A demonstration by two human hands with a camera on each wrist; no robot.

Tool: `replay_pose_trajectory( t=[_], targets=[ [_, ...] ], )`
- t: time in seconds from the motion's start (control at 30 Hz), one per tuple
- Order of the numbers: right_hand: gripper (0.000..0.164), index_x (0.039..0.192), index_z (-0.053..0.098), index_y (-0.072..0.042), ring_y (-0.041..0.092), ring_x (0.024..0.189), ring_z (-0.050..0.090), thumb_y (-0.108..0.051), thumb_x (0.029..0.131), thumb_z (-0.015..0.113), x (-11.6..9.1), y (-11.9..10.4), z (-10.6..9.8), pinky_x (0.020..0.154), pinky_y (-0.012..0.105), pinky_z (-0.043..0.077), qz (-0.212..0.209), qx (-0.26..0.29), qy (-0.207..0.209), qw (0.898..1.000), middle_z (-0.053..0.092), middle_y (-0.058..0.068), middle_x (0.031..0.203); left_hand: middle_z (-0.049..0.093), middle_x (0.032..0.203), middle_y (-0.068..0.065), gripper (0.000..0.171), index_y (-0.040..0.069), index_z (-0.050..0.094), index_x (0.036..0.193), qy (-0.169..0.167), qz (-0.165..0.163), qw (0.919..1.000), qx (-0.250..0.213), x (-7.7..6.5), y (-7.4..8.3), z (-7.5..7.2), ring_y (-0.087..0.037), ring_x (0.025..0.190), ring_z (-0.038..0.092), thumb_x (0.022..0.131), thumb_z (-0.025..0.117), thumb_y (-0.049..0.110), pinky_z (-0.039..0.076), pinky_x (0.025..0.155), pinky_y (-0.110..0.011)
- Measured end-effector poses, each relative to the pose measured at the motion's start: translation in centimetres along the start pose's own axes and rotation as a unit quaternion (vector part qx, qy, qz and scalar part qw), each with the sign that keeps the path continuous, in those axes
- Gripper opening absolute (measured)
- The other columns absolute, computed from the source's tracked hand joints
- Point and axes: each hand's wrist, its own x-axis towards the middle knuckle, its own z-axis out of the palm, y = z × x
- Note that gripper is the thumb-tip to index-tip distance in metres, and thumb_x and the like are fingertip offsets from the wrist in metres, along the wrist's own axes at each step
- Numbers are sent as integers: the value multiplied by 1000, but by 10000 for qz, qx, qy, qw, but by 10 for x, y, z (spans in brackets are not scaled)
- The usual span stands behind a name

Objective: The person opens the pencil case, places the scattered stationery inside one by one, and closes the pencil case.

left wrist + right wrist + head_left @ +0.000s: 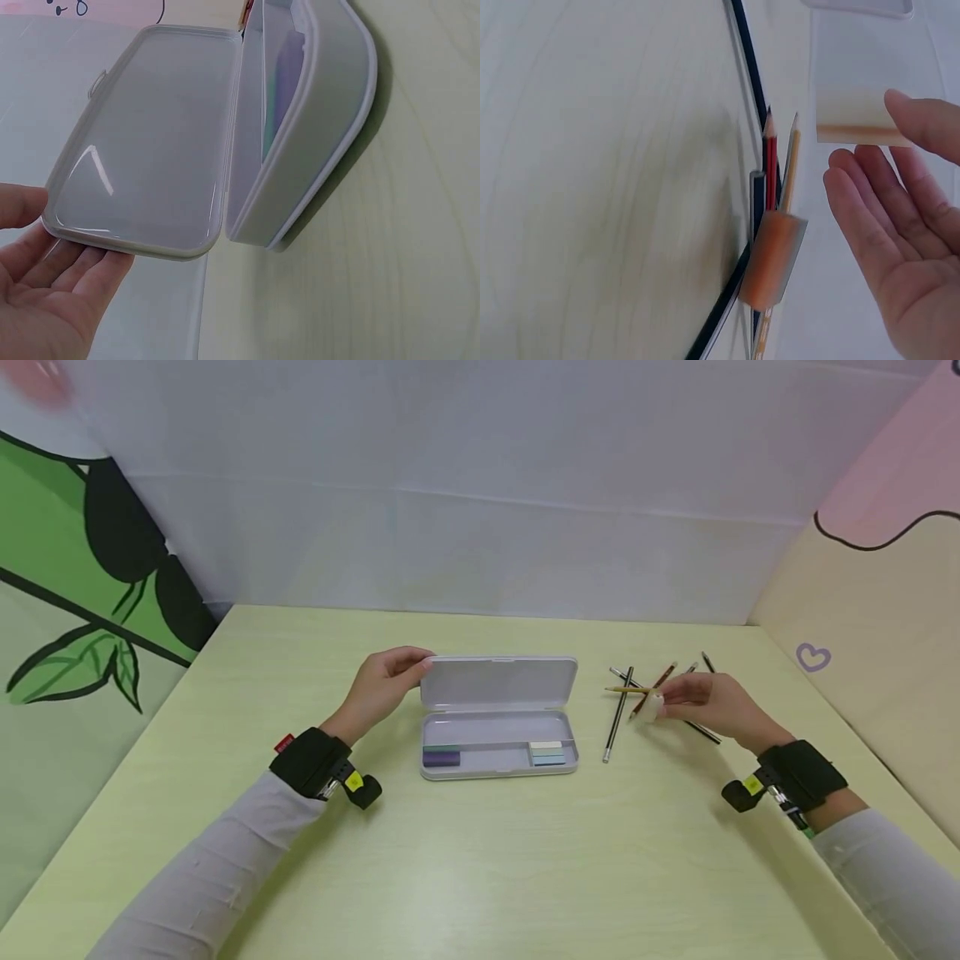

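A pale, open pencil case [495, 727] lies at mid-table, its lid [150, 142] raised. My left hand [386, 683] holds the lid's left side between thumb and fingers. In its lower compartment are a purple-and-green block [442, 757] and white and blue blocks [547, 753]. My right hand [701, 700] pinches a small pale block [651, 707] above a loose heap of pencils. Among these are a yellow pencil [624, 689], a red pencil [771, 165] and dark pencils [617, 718]. A blurred orange-brown piece [772, 261] overlaps the pencils in the right wrist view.
The pencils cross one another to the right of the case on the light wooden table [465, 868]. A white cloth wall [480, 527] closes off the back. Painted panels flank the table, green on the left [67, 535] and cream-pink on the right [885, 602].
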Motion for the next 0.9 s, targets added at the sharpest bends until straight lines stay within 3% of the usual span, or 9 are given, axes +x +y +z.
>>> replay_pose_trajectory(
  t=[0.17,0.43,0.9],
  targets=[
    [39,120,61,-4,-6,91,64,-28,90,69,2,-15,9,80,16,56,-145,451,-63,9989,67,-13,101,64,123,-20,35,1,61,125,25,5,10000,-21,-1,1,0,-29,113,62,98,56,23,54,99,-40],
    [37,120,61,-3,-2,90,65,-22,89,70,4,-49,26,76,21,58,-343,796,-154,9961,67,-17,100,64,125,-20,34,1,60,126,57,-15,9999,-93,-2,3,2,-29,114,61,99,55,21,54,100,-39],
    [26,110,67,-4,1,91,66,-10,86,71,8,-81,57,80,17,57,-1208,816,-391,9885,68,11,106,65,123,-20,33,1,61,124,106,38,9999,-106,0,0,3,-31,115,63,99,55,22,55,97,-38]
  ],
)
